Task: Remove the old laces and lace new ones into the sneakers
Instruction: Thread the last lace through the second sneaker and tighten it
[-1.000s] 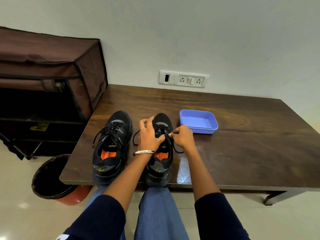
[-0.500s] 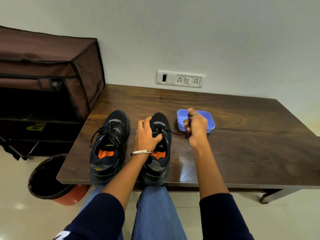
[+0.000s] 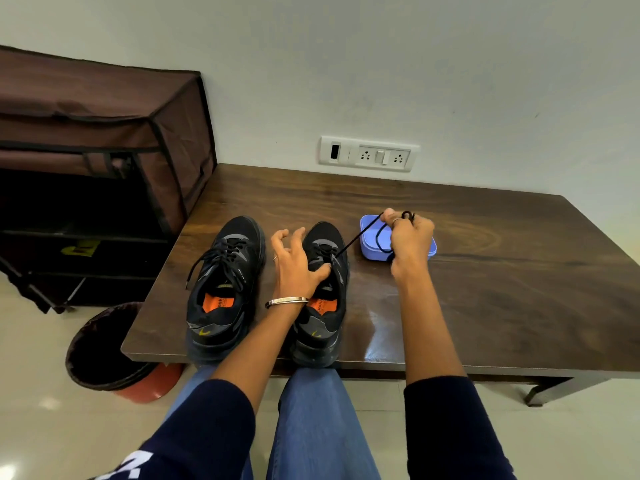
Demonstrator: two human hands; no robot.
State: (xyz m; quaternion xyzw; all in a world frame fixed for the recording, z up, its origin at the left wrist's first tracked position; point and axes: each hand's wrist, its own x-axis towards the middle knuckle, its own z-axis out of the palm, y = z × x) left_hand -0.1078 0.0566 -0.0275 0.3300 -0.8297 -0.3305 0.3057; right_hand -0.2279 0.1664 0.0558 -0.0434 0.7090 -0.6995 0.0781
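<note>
We see a dark wooden tabletop (image 3: 485, 289) against a pale wall. Our right hand (image 3: 410, 237) pinches the black lace (image 3: 356, 239) above the blue tray (image 3: 369, 249). Our left hand (image 3: 298, 268), fingers spread, presses the right sneaker (image 3: 323, 313); left of it stands the other sneaker (image 3: 225, 289).

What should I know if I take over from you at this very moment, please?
Left hand: thumb presses on the right sneaker, fingers lifted, steadying it.
Right hand: grips the old black lace, pulled taut from that sneaker's eyelets above the blue tray.
Left sneaker: laced, ends loose, beside it on the table.
Done: right sneaker's lace partly drawn out.
Left: finish unlacing both, then lace new ones; no new laces in view.
</note>
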